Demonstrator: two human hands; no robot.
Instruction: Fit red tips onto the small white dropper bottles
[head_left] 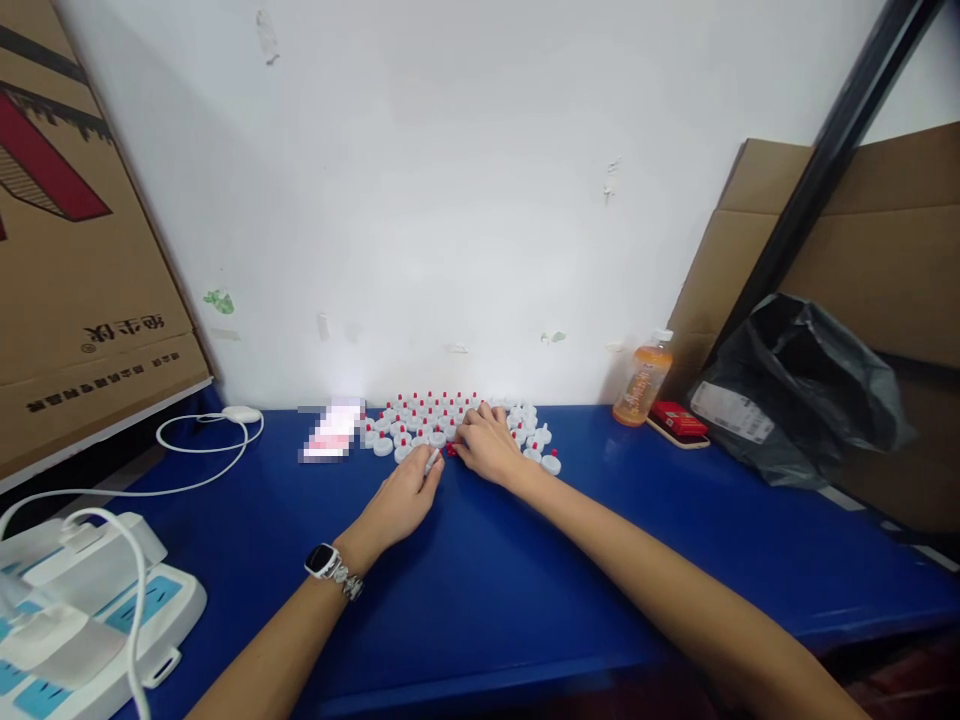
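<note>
Many small white nozzle caps [382, 446], a good share with red tips, stand in rows on the blue table [480, 580] near the wall. At their front edge, my left hand [401, 500] pinches a white nozzle cap [432, 459] between thumb and fingers. My right hand [489, 445] reaches over the caps with bent fingers drawn together; whatever they grip is hidden. Beside its thumb lie a few loose red tips [451, 450]. On the right side of the group, some caps [541, 434] show no red tip.
Left of the caps is a blurred pinkish-white item [334, 430]. A power strip [97, 610] with a white cable [202, 487] occupies the left side. At right stand an orange drink bottle [643, 380], a phone [694, 441] under a red packet [677, 418], and a black plastic bag [810, 390].
</note>
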